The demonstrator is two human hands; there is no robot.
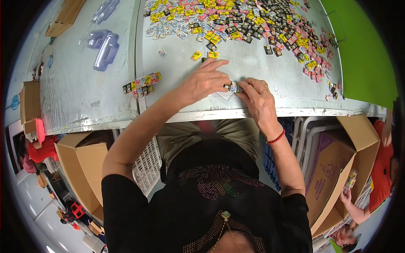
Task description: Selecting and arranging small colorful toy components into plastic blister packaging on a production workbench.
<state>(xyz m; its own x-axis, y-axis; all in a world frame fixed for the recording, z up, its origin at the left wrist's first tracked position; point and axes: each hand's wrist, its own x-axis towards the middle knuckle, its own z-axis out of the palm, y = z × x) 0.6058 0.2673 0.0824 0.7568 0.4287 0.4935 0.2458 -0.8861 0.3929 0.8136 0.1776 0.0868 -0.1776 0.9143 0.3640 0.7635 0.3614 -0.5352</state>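
Packets (234,87) in a short row sit between my hands in the head view, near the front edge of the table (164,69). My right hand (259,99) pinches the row's right end between thumb and fingers; my left hand (202,82) has its fingertips at the left end, though I cannot tell whether they close on it. I judge this step to be lining pieces up, much like the grouped rows (142,82) off to my left. The next move seems to call for light, even pressure, then another piece from the scattered pile (236,21).
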